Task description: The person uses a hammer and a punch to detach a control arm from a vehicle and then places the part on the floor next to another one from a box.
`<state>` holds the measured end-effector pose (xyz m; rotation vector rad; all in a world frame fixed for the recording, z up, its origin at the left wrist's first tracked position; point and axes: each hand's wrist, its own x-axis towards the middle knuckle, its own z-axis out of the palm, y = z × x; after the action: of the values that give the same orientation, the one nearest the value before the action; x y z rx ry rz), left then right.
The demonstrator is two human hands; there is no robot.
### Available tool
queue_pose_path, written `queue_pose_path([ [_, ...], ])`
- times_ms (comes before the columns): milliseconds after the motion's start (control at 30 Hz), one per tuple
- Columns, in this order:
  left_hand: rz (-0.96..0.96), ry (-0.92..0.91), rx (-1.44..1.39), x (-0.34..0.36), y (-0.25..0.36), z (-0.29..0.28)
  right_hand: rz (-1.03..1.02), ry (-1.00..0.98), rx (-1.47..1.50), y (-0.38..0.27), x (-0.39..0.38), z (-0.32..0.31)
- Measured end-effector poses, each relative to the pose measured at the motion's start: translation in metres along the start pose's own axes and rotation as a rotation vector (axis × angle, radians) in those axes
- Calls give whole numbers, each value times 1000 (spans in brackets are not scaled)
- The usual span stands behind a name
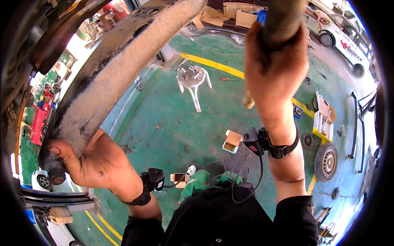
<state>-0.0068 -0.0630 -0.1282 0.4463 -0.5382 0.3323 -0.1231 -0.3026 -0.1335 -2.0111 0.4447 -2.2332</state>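
A large, dirt-covered metal suspension arm (102, 82) slants across the upper left, close in front of me. My left hand (96, 160) grips its lower end, the thumb over the near face beside a dark round bushing (57, 177). Raised at the upper right, my right hand (277, 69) is wrapped around a thick brownish round bar (284, 20). The bar's upper part runs out of view, so its kind is hidden. Below that fist a light tan rounded end (248, 100) shows, seemingly of the same bar.
Dark vehicle parts (53, 41) hang at the upper left. A white stool (192, 77) with metal pieces stands on the green floor beyond my hands. A small open box (232, 141), a wheel (326, 161) and a yellow-edged box (323, 123) lie around; a white car (344, 33) stands far right.
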Motion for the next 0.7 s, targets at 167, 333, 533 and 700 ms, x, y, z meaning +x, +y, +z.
queue_pose_path([
  [167,53,45,34,-4,-8,8,165,-491,-184,10,-29,27],
  [333,67,18,61,-1,5,1,69,-305,-63,-1,-12,-3],
  [533,16,-6,7,5,1,3,127,-440,-178,20,-32,21],
  [700,65,-102,91,12,20,6,64,-409,-109,6,-11,-1],
])
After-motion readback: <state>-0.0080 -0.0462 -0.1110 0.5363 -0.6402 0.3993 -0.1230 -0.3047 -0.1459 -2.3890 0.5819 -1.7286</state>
